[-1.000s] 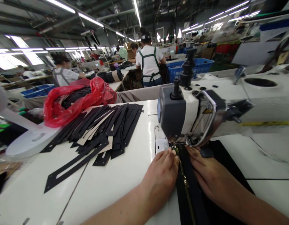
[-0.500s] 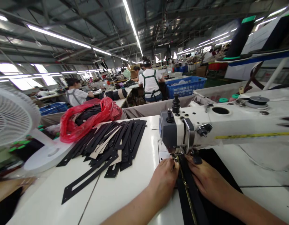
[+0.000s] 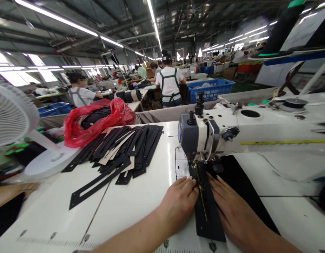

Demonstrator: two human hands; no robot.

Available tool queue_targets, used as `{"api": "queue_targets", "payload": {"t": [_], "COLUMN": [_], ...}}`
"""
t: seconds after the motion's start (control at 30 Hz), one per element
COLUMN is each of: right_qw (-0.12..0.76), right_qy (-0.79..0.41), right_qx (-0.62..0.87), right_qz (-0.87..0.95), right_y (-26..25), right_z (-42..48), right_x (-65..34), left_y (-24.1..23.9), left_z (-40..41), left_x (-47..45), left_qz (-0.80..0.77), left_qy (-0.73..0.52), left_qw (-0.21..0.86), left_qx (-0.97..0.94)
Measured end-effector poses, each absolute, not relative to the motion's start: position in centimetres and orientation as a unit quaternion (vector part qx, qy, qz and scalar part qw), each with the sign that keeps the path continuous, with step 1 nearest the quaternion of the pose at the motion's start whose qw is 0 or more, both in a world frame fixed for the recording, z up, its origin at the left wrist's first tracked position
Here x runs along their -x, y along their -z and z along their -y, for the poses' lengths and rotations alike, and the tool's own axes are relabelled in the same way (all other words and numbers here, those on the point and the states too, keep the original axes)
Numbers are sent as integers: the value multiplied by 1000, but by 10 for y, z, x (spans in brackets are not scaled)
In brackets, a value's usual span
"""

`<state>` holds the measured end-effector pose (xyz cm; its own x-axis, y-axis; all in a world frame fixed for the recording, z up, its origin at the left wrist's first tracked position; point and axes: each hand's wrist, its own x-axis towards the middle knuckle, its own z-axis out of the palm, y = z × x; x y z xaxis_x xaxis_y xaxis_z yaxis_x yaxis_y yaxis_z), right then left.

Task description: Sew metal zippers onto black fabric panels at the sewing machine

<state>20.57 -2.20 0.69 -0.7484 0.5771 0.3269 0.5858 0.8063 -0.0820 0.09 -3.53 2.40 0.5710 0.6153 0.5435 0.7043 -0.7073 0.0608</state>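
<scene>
A black zipper strip [image 3: 207, 211] with brass teeth lies on the white table [image 3: 141, 196] and runs under the needle of the sewing machine [image 3: 204, 135]. My left hand [image 3: 179, 202] lies flat on the strip's left edge, fingers stretched toward the needle. On the right side of the zipper my right hand [image 3: 231, 207] presses flat, fingers extended, with black fabric [image 3: 238, 179] beneath and beside it. Both hands are open and pressing, gripping nothing.
A heap of black slotted strips [image 3: 123, 147] lies at the left of the machine, with a red plastic bag [image 3: 96, 117] behind it. A white fan [image 3: 12, 112] stands at far left. People in green aprons [image 3: 169, 82] work at tables behind, near a blue crate [image 3: 211, 89].
Both hands have drawn back from the needle toward me, and more of the zipper strip now shows, including its near end. The view rose and pulled back.
</scene>
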Motion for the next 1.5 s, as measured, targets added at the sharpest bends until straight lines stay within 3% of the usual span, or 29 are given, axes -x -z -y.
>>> {"api": "queue_targets", "payload": {"t": [0.63,0.83,1.03,1.5], "right_qw": [252,295,283,206], "right_qy": [-54,-1,14,-12], "right_qx": [297,351,353,543], "right_qz": [919,889,892,814], "right_y": [-20,-18,-18,-4], "right_z": [-20,-37,-46,-68], "right_x": [-195,-192,-186,-169], "left_y": [-24,-30,-31,-29], "left_z": [-3,14,29,25], "left_x": [5,1,-7,-3], "left_qz": [381,438,467,450], "left_qy": [232,183,178,157], "left_qw": [30,15,-22,-2], "left_qx": [894,880,866,879]}}
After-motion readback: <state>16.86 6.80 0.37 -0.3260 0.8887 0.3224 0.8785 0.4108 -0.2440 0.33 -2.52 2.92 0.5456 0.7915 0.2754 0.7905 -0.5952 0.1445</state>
